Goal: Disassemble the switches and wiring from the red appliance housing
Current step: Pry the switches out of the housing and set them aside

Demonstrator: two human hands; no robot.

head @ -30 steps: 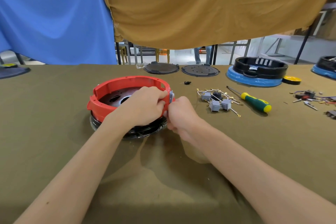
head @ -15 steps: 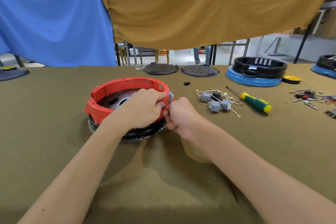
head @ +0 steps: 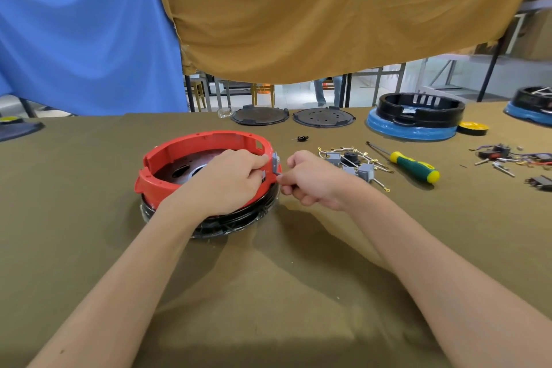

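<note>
Two hands meet at the red housing (head: 191, 148), which sits on a black base (head: 239, 218) mid-table: your left hand (head: 227, 179) curls over the near-right rim w/ fingers gripping the wall, while your right hand (head: 313, 179) pinches at a grey switch (head: 275, 163) mounted on the housing's right outer side. Just right of you, loose switches and wires (head: 355, 163) lie in a pile beside a green-yellow screwdriver (head: 413, 166). Two dark discs (head: 260, 115) and a black-and-blue housing (head: 418, 119) sit at the table's (head: 89, 218) far edge.
</note>
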